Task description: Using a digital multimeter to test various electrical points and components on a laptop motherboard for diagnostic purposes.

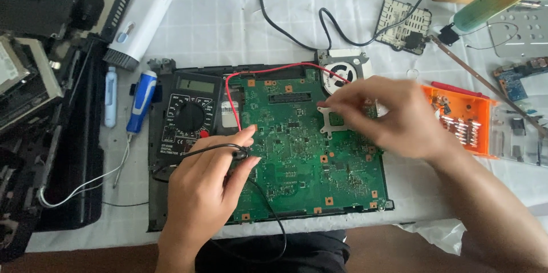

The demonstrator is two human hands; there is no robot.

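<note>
A large green circuit board (297, 147) lies on the white cloth (228, 16), and everything sits around it. The left hand (202, 193) pinches a black probe (240, 152) at the board's left edge, its black lead (274, 216) trailing off the near side. The right hand (394, 116), blurred, hovers over the board's upper right part, near the silver bracket (334, 122). A black multimeter (188, 116) lies just left of the board, its red lead (268, 70) looping over the board's top. A round fan (338, 73) sits at the board's far right corner; an orange parts box (465, 119) lies to the right.
</note>
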